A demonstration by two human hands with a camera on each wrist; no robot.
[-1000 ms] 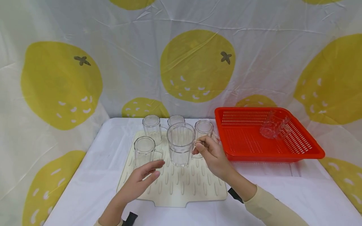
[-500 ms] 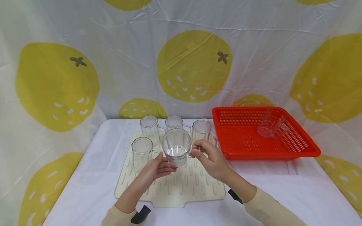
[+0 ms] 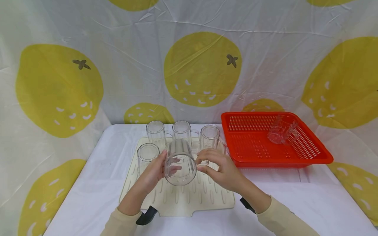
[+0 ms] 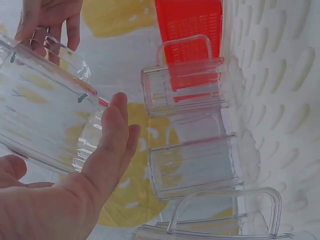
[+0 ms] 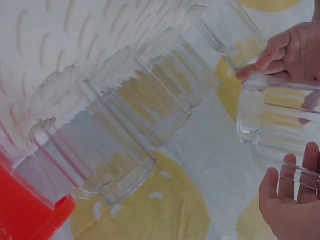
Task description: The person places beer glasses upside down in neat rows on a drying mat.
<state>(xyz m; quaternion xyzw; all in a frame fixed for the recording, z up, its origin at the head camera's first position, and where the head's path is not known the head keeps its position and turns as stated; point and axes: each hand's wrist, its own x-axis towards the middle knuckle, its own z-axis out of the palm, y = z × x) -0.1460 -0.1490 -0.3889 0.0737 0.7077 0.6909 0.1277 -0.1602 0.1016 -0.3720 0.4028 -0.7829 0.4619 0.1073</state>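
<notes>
A clear glass mug (image 3: 180,149) is held in the air above the cream ridged mat (image 3: 177,207), tilted with its wide mouth toward me and its base pointing away. My left hand (image 3: 152,173) grips its body from the left; fingers show through the glass in the head view. On the other side my right hand (image 3: 220,168) pinches the mug's handle (image 5: 300,172) between thumb and fingers. Several similar mugs stand on the mat: one at the left (image 3: 147,154), two at the back (image 3: 155,132) and another at the right (image 3: 210,136).
A red perforated basket (image 3: 277,161) stands at the right, beside the mat. One clear mug (image 3: 280,130) lies tilted in its far right corner. White cloth (image 3: 97,183) covers the table, and a lemon-print curtain (image 3: 133,65) hangs behind.
My left hand has come in from the left and taken hold of the mug's body. Held by its handle, the mug has tipped from upright until its mouth faces me.
</notes>
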